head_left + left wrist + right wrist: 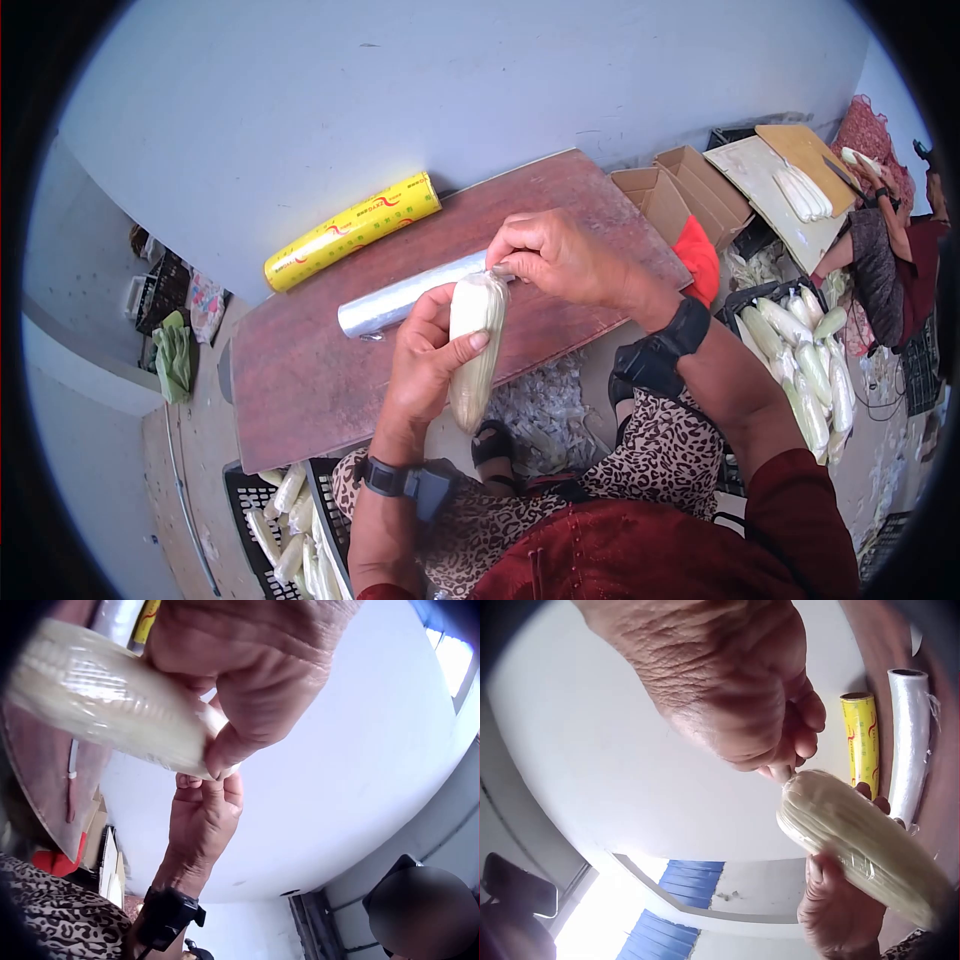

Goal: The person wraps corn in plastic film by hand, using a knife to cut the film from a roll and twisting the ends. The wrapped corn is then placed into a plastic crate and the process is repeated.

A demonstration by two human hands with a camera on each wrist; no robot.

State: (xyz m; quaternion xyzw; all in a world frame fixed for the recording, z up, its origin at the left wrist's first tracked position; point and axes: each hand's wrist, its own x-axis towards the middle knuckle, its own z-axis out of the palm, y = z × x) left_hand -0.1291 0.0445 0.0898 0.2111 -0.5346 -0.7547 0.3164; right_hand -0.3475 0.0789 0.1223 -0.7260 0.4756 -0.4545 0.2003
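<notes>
Left hand (425, 355) curls its fingers and thumb round the pale, cling-film-wrapped corn cob (476, 345), held upright above the near edge of the brown wooden board (300, 370). Right hand (560, 262) pinches the film at the cob's top end, beside the clear film roll (400, 298). To finish cleanly, the film probably wants twisting tight while the left hand steadies the glossy, ridged cob.

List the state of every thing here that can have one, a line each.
Corn cob: wrapped in clear film, held above the board.
Left hand: grips the cob's middle.
Right hand: pinches the film at the cob's top end.
Clear film roll: lying on the board.
Yellow roll: lying still packaged, untouched.
Cardboard box: flaps open.
</notes>
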